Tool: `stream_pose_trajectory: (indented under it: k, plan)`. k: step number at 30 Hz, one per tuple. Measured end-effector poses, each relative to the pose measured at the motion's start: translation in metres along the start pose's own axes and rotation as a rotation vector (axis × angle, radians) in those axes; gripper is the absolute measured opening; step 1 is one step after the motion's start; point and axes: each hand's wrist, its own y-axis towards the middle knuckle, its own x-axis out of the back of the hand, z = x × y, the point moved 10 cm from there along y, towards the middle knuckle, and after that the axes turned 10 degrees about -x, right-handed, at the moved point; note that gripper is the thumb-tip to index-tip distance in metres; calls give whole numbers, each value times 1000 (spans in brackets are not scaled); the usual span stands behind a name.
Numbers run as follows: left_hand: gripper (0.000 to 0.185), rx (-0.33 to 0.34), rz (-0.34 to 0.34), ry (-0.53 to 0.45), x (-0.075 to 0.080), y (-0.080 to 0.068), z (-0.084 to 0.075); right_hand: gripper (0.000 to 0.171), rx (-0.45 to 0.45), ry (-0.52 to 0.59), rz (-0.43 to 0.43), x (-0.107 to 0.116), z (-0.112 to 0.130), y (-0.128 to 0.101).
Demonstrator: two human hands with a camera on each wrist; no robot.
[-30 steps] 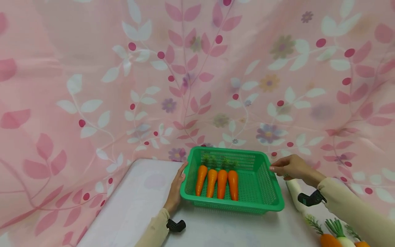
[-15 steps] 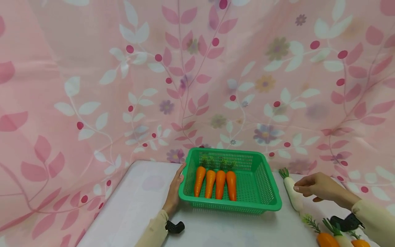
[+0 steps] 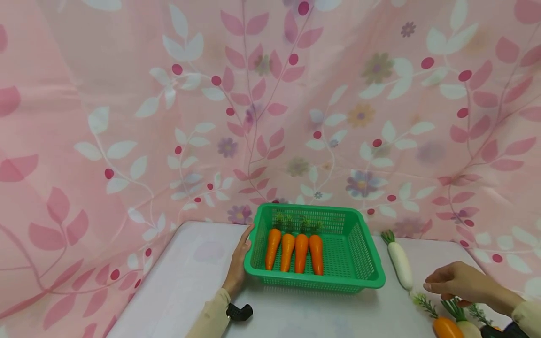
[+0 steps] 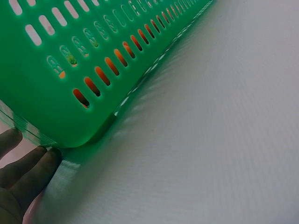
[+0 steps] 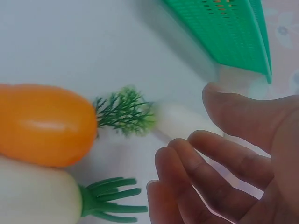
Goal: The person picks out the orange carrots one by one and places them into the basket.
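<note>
Lettering shows nowhere on basket (image 3: 363,253) or carrots (image 3: 295,252).

Your left hand (image 3: 239,265) rests flat against the left wall of the green basket (image 3: 367,263), which holds four carrots (image 3: 294,252). Right of the basket lies a white radish (image 3: 399,263); beyond it, your right hand (image 3: 458,280) hovers over more vegetables (image 3: 452,321), fingers relaxed.
</note>
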Motion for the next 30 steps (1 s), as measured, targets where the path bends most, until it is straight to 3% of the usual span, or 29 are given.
stream_pose_trajectory:
  k: [13,23,30]
  plan:
    - [49,-22,3,24,1,1,-5,25,31,-49,43,-21,-19,-5]
    - [50,-3,6,-10,0,0,-2,32,76,-24,92,-36,-16,-7]
    - [49,-4,-6,12,1,-2,-7,31,55,-22,100,-42,-22,-10]
